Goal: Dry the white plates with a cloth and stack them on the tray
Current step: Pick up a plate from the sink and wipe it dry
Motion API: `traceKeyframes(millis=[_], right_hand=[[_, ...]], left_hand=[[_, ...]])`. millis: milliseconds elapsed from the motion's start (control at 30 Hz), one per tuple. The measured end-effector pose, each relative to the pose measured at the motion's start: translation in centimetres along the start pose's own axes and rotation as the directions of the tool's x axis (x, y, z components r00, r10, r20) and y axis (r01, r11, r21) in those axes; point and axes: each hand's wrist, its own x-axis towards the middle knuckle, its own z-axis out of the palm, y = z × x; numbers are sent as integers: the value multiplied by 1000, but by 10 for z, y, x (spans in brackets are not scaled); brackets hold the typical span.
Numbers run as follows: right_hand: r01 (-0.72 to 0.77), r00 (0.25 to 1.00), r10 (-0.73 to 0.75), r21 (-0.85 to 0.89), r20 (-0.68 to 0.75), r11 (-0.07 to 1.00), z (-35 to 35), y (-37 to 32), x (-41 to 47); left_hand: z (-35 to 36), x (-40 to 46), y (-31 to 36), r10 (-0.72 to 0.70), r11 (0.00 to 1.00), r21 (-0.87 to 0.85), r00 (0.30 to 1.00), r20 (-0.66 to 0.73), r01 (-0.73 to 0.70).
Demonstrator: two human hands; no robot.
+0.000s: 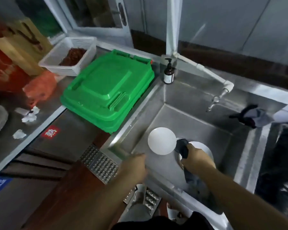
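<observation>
Head view: we look down into a metal sink [206, 113].
Left hand [135, 165]: it is blurry and sits at the near left edge of the sink. I cannot tell if its fingers are apart or together. It does not seem to hold anything.
Right hand [195, 157]: its fingers are wrapped tight around a dark cloth [183, 147]. It hangs over the sink floor.
Cloth: one end pokes out past the knuckles and the other end hangs down under the wrist.
First white plate [161, 141]: it lies flat on the sink floor, just left of the right hand.
Second white plate [204, 148]: it lies under the right hand and is partly hidden by it.
Green bin lid [106, 90]: it rests on the counter to the left of the sink.
Brown pump bottle [168, 73]: it stands at the far left corner of the sink.
Tap [214, 98]: it sticks out over the far side of the sink.
White basket [68, 55]: it sits behind the green lid, with something red-brown inside.
Tray: I cannot tell which thing it is.
</observation>
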Motion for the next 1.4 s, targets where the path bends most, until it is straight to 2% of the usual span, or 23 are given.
traceKeyframes(millis=[167, 300, 433, 600, 733, 933, 1000, 1067, 1167, 1267, 1400], right_hand=[[-206, 978, 210, 147, -15, 968, -7, 1, 10], [-397, 906, 423, 294, -27, 869, 1, -3, 14], [-506, 826, 563, 418, -18, 755, 21, -3, 24], [-565, 762, 646, 527, 40, 634, 45, 7, 40], [-577, 741, 664, 598, 98, 557, 68, 20, 64], [-514, 717, 682, 768, 142, 381, 111, 36, 97], [-489, 706, 694, 805, 139, 336, 125, 40, 105], [-450, 703, 699, 842, 128, 298, 137, 44, 113], [-393, 701, 705, 883, 107, 257, 151, 51, 125], [-348, 698, 710, 912, 95, 219, 162, 56, 134], [-291, 695, 716, 936, 65, 197, 171, 56, 140]], left_hand=[[-7, 75, -2, 167, 980, 98, 983, 79, -174], [-10, 121, -13, 245, 958, 108, 954, 174, -266], [-2, 160, -24, 264, 956, 68, 937, 227, -286], [19, 200, -32, 215, 969, 52, 929, 301, -241], [43, 231, -34, 141, 981, 73, 923, 359, -178], [92, 276, -40, -27, 998, 69, 926, 377, 1], [110, 292, -40, -109, 992, -20, 925, 364, 125], [128, 307, -42, -213, 945, -169, 918, 335, 281], [152, 328, -43, -365, 789, -375, 863, 350, 486], [175, 344, -45, -433, 604, -549, 816, 382, 578], [194, 354, -44, -501, 351, -657, 727, 470, 667]])
